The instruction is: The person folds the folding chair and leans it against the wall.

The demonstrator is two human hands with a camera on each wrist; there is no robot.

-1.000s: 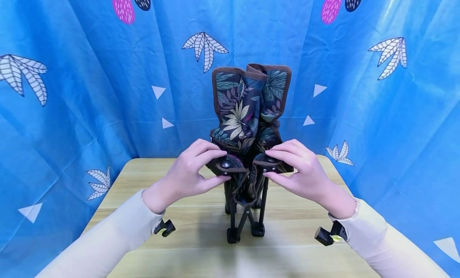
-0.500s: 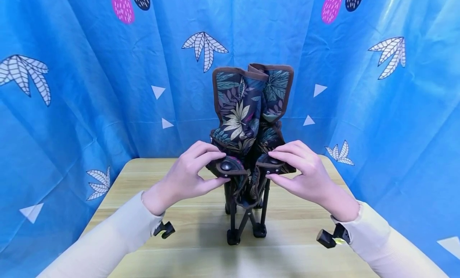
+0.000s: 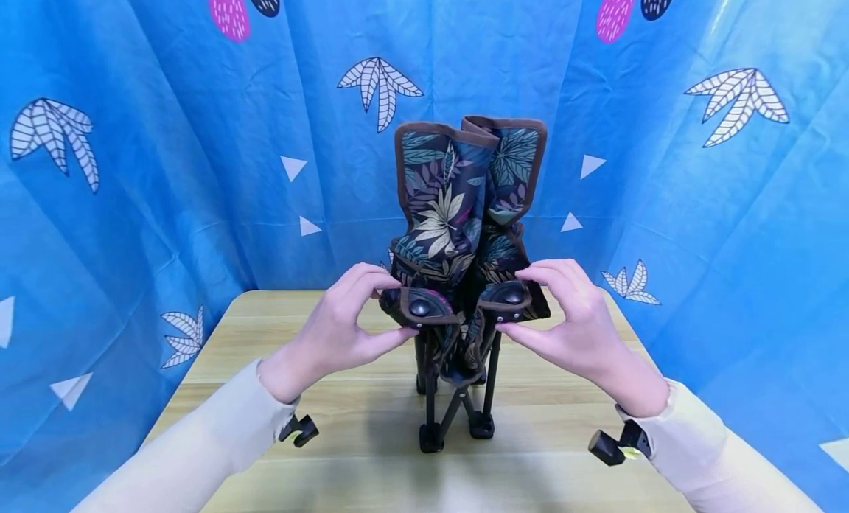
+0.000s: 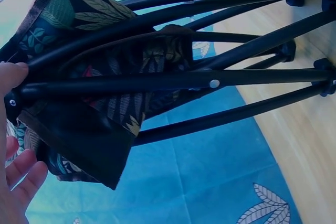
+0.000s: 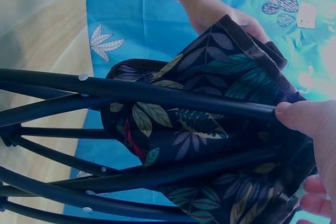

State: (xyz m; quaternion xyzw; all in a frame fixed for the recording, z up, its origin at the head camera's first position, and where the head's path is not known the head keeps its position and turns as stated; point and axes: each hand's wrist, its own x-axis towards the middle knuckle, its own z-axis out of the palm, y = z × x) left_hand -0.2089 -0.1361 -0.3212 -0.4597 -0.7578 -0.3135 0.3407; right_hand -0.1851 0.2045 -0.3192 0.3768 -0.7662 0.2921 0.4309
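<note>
A small folding camping chair (image 3: 441, 214) with dark leaf-print cloth and black tube legs stands mostly folded on the table in the head view. My left hand (image 3: 334, 325) holds its front left seat corner, thumb below and fingers above. Opposite it, my right hand (image 3: 577, 314) holds the front right corner the same way. Each corner bears a round black cap. In the left wrist view, the left thumb (image 4: 13, 74) touches a tube end. The right thumb (image 5: 294, 115) rests at another tube end in the right wrist view. Some fingertips are hidden by cloth.
The chair's feet rest on a light wooden table (image 3: 305, 410). A blue printed curtain (image 3: 318, 166) hangs behind the table and along both sides. A small black device sits at each wrist.
The chair's front corners have moved slightly apart, the right one shifting right. The fingers of both hands have slid outward on the corners, baring more of the black caps.
</note>
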